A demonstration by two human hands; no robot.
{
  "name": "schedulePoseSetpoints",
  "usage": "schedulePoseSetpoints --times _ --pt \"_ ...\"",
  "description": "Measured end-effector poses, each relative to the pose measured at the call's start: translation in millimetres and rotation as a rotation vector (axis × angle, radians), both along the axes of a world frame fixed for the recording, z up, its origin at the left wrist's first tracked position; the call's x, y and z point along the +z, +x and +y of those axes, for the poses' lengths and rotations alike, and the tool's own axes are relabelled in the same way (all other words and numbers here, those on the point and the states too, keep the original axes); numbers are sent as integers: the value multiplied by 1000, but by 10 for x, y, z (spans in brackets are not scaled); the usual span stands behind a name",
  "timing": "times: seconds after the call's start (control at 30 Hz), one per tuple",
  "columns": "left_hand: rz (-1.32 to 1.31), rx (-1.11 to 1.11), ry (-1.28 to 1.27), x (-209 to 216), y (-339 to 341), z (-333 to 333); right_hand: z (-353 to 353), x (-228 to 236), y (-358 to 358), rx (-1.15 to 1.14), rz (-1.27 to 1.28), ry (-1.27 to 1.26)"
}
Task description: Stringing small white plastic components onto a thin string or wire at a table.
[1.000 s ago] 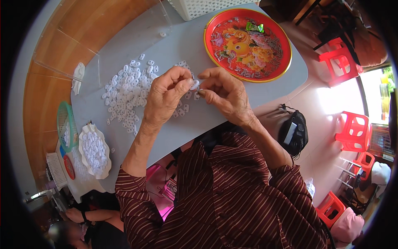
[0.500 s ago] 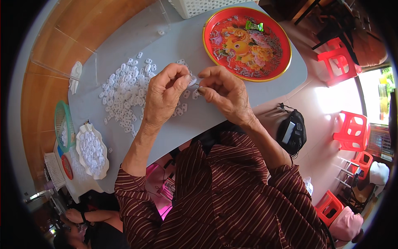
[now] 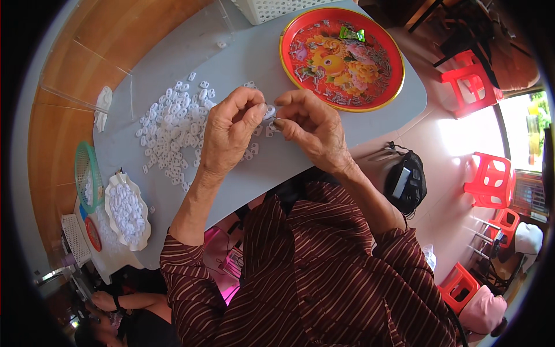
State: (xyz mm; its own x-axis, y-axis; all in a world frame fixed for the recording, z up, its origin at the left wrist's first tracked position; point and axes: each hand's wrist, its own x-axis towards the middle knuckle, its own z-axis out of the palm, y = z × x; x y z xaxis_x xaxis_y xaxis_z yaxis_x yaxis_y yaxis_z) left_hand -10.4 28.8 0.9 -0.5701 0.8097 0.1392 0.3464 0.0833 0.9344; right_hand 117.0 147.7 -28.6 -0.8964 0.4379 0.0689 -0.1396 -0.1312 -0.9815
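My left hand (image 3: pixel 230 128) pinches a small white plastic piece (image 3: pixel 270 111) between thumb and fingertips, above the table. Close on its right, my right hand (image 3: pixel 317 128) has its fingers curled and its thumb tip up against the piece; whatever sits in those fingertips is too small to make out. Under and left of my left hand spreads a loose pile of similar white pieces (image 3: pixel 173 124), each with holes. Beyond my right hand lies a round red tray (image 3: pixel 284 58) with a gold rim and a flower print, scattered with small metal pins and one green packet (image 3: pixel 351 34).
A scalloped white dish (image 3: pixel 146 234) of white pieces stands at the table's left edge, beside a green mesh basket (image 3: pixel 87 173). A white perforated basket (image 3: pixel 272 11) is at the back. Red stools (image 3: pixel 488 179) and a black bag (image 3: pixel 407 185) are to the right. Another person's arm (image 3: pixel 136 301) shows lower left.
Both hands stay almost in place, still together at the white piece, which now shows a little more between the fingertips. The whole view has shifted very slightly.
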Motion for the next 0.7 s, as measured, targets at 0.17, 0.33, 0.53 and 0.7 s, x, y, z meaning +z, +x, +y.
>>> schedulePoseSetpoints --times 0.17,0.33,0.53,0.7 --pt "66 15 29 40 33 26 3 5 12 -17 10 19" --pt "152 14 27 58 93 48 -7 16 9 -6 15 -18" --pt "88 -12 6 59 95 41 -6 7 14 -24 27 -30" --pt "141 -20 43 47 85 31 -8 -9 5 -44 78 -22"
